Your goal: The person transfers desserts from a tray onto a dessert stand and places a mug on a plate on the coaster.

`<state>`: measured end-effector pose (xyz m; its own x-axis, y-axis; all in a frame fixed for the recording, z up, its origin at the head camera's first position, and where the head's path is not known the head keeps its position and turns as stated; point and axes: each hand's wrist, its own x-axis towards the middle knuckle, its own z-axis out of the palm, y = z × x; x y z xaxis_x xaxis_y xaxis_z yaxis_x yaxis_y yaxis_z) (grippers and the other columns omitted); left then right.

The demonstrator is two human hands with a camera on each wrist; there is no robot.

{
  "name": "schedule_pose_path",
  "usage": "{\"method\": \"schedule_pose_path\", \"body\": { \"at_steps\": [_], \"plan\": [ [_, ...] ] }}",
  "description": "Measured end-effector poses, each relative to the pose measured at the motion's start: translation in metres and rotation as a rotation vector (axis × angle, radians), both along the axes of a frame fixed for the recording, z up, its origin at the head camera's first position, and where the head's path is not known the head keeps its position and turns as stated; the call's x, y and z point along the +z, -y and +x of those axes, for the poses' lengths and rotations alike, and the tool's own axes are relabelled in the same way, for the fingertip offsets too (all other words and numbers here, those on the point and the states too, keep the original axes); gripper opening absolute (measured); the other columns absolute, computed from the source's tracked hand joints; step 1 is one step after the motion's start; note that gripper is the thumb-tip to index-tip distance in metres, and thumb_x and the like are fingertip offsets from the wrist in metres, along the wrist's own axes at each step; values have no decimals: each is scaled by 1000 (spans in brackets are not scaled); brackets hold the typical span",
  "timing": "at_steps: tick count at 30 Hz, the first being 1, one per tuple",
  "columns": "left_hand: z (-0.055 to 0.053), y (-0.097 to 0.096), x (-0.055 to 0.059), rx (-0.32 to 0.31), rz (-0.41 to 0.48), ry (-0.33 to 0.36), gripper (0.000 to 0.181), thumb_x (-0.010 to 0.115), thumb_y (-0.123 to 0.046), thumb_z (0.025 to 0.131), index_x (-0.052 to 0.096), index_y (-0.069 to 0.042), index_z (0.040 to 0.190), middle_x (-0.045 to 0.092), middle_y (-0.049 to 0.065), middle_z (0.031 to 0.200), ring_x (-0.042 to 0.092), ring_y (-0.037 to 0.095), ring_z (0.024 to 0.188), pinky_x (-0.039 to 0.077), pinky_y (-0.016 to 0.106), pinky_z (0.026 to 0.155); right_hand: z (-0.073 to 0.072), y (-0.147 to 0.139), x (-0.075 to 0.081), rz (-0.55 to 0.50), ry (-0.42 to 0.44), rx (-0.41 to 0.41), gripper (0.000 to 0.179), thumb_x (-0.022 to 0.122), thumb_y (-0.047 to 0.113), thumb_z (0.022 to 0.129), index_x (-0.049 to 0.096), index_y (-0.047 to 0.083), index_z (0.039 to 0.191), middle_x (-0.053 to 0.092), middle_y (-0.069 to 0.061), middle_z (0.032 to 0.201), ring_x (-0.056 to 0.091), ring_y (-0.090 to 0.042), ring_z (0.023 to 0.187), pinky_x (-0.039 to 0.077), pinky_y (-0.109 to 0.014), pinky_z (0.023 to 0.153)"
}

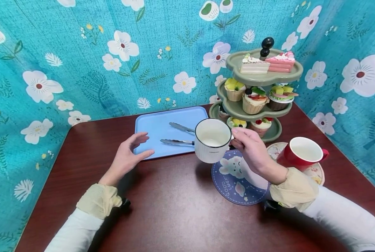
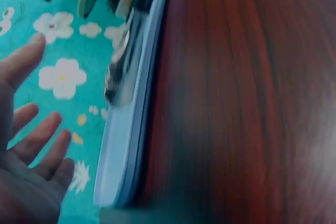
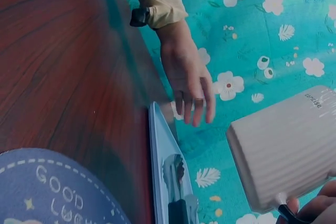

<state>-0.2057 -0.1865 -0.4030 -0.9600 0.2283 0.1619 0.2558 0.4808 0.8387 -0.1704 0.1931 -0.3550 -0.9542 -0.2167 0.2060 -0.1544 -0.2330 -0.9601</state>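
Observation:
In the head view my right hand pinches the handle of a white ribbed mug with a dark rim. The mug is held up off the table, in front of the tray's right end. In the right wrist view the mug is tilted in frame, with the fingers at its handle. My left hand, its fingers spread and slightly bent, holds nothing over the left end of the blue tray. Metal tongs with dark handles lie on that tray, partly behind the mug.
A green three-tier stand with cake slices and cupcakes stands at the back right. A red mug sits on a floral coaster. A round blue rabbit mat lies under my right hand. Flowered curtain hangs behind the table.

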Motion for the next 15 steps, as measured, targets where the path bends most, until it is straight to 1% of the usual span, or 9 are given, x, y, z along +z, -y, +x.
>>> {"method": "schedule_pose_path", "body": {
  "at_steps": [4, 6, 10, 15],
  "plan": [
    [-3, 12, -4, -21, -131, 37, 54, 76, -27, 88, 57, -10, 136, 66, 17, 128, 61, 33, 120, 45, 54, 105, 2, -7, 0, -27, 6, -18, 40, 38, 12, 107, 30, 9, 67, 16, -5, 64, 13, -22, 58, 12, -37, 66],
    [-4, 16, -6, -29, -185, 37, 51, 74, -25, 89, 58, -8, 134, 67, 17, 125, 63, 33, 118, 48, 54, 101, 2, -9, 1, -33, 12, -29, 40, 39, 13, 107, 31, 9, 67, 15, -4, 65, 12, -21, 57, 11, -37, 66],
    [-5, 20, -9, -48, -290, -9, 41, 73, -19, 90, 64, -7, 128, 70, 15, 121, 66, 31, 112, 51, 52, 96, 3, -15, 1, -39, 22, -33, 40, 39, 14, 107, 33, 11, 67, 15, -4, 65, 11, -21, 57, 10, -37, 64],
    [-6, 21, -15, -130, -416, -71, 29, 71, -12, 90, 71, -7, 118, 71, 12, 115, 66, 29, 107, 53, 50, 96, 5, -21, -1, -42, 23, -22, 40, 38, 13, 107, 36, 12, 67, 18, -3, 65, 13, -20, 58, 11, -36, 64]
  ]
}}
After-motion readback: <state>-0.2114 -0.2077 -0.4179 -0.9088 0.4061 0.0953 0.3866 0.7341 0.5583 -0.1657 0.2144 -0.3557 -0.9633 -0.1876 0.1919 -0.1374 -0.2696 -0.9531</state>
